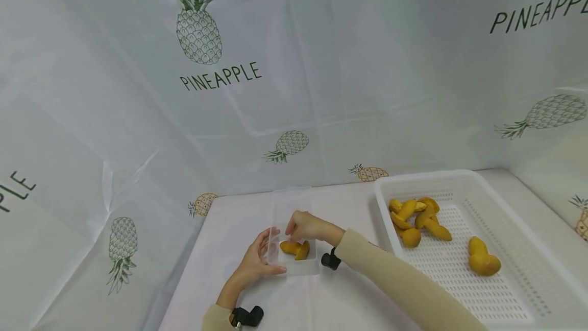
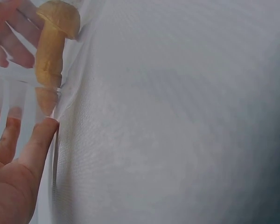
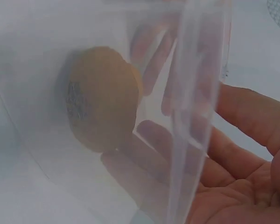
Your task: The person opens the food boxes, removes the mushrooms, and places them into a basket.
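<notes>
A clear plastic box (image 1: 299, 268) with its lid raised behind it stands on the white table, two yellow-brown mushrooms (image 1: 302, 252) lying inside. My left hand (image 1: 255, 261) grips the box from its left side, the thumb at the front and the fingers spread along the wall. From the right, my right hand (image 1: 303, 225) reaches down into the box with its fingertips beside the mushrooms. Through the cloudy wall in the right wrist view, these fingers look extended close to a mushroom (image 3: 102, 98). A stemmed mushroom (image 2: 50, 51) shows in the left wrist view.
At the right stands a large white perforated basket (image 1: 390, 213). Several mushrooms (image 1: 411, 238) are heaped at its left end, and a mushroom (image 1: 483, 259) lies apart near the middle. White cloth (image 1: 321, 91) printed with pineapples hangs behind and around the table.
</notes>
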`<state>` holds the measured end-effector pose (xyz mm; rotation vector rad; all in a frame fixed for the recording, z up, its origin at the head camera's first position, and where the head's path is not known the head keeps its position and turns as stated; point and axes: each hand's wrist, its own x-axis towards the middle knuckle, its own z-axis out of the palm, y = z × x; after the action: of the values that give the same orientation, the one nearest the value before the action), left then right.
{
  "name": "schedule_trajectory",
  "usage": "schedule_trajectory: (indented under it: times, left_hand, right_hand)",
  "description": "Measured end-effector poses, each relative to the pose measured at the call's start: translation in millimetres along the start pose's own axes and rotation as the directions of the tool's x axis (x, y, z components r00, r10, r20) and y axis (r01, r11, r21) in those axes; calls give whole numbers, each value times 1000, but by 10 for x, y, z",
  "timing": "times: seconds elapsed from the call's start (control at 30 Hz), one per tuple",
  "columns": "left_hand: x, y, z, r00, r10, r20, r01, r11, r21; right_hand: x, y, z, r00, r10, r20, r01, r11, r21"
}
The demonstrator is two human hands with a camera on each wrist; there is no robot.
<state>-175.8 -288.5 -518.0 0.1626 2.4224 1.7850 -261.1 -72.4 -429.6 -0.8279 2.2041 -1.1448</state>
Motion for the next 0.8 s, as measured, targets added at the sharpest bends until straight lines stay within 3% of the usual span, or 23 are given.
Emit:
schedule_trajectory:
  times: [0.43, 0.8]
  left_hand:
    - [7, -14, 3, 1000, 10, -5, -10, 1000, 23]
    - [-6, -17, -4, 998, 57, 25, -57, 998, -6]
  right_hand:
    - [55, 33, 188, 993, 115, -31, -114, 993, 29]
    - [69, 66, 293, 988, 149, -29, -145, 983, 114]
